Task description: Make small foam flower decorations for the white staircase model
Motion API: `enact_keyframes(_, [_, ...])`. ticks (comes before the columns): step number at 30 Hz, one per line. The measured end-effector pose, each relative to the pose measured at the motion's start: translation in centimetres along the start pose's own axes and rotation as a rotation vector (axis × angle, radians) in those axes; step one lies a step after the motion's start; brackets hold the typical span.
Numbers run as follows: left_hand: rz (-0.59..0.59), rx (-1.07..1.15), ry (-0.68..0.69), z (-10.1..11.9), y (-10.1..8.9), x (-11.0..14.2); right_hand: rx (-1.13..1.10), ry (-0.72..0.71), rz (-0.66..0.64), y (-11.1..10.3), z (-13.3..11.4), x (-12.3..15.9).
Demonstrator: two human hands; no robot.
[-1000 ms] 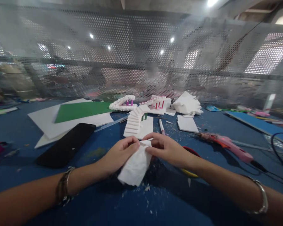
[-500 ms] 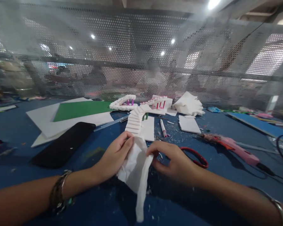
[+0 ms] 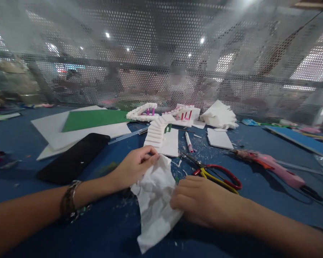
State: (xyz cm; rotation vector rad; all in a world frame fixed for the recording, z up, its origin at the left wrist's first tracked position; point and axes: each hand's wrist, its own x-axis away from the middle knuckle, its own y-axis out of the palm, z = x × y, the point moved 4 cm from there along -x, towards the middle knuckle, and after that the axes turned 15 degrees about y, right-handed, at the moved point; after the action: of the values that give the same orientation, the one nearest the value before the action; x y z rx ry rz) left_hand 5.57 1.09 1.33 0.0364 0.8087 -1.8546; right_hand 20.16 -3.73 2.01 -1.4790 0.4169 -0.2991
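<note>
1. Head view, hands: the top of a crumpled, soft white paper-like sheet point(image 3: 156, 200) is pinched narrowly between thumb and fingers of the left hand point(image 3: 131, 168). The fingers of the right hand point(image 3: 204, 200) are curled at the sheet's right edge; they are blurred, and whether the edge is gripped cannot be told.
2. Head view, sheet: it is held between the hands, at the near side of the blue table point(image 3: 97, 233), its lower end hanging loose and creased. Just beyond its top stands a white curved staircase model with green supports point(image 3: 154, 134); contact between the two cannot be made out.
3. Head view, surroundings: red-and-yellow-handled scissors point(image 3: 204, 171) are seen just beyond the right hand, with a pink glue gun point(image 3: 288, 173) farther right. A flat black case-like object point(image 3: 75, 157) lies to the left.
4. Step, as judged: the sheet is being handled and opened out, its folds only partly flattened.
5. Next move, as judged: a steady left pinch and a light, sure hold on the right edge are called for, as thin material could be torn.
</note>
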Motion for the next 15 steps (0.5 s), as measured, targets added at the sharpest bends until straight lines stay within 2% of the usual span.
enact_keyframes(4, [0.014,-0.033,-0.002,-0.6,-0.4,-0.2,-0.060,0.029,-0.062,0.1,0.0,0.3])
enact_keyframes(9, [0.036,-0.090,-0.005,-1.1,-0.8,-0.6,-0.099,0.068,-0.029,-0.6,0.2,1.1])
enact_keyframes(15, [0.033,-0.192,0.029,-1.0,-0.8,-0.5,-0.065,0.132,-0.076,-0.4,1.0,1.8])
